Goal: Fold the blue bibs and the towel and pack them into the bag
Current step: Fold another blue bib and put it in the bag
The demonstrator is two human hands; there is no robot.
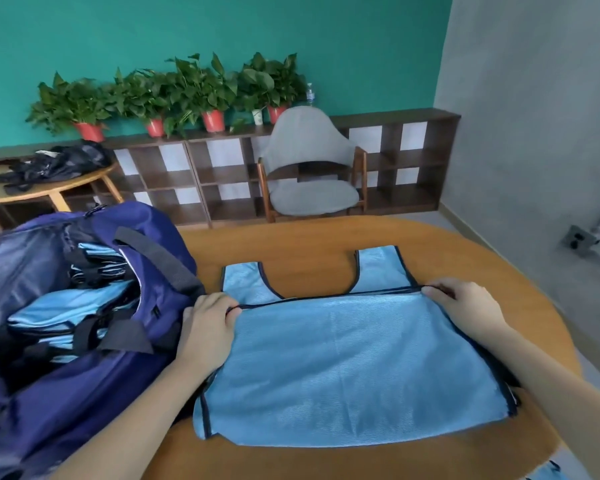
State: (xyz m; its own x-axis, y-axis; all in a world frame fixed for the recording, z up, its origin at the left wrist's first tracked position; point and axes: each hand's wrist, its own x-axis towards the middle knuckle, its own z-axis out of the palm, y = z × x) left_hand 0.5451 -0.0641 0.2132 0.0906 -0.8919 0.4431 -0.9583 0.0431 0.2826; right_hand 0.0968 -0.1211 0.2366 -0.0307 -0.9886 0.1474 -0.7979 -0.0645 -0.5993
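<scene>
A light blue mesh bib with dark trim lies flat on the round wooden table. Its bottom hem is folded up toward the shoulder straps, which point away from me. My left hand pinches the left end of the folded hem. My right hand pinches the right end of the same hem. A navy duffel bag stands open at the left of the table, touching my left hand. Several folded blue bibs lie inside it. No towel is in view.
A grey chair stands behind the table, in front of a low brown shelf with potted plants on top. A smaller table at far left holds dark clothing. More blue fabric shows at the bottom right edge.
</scene>
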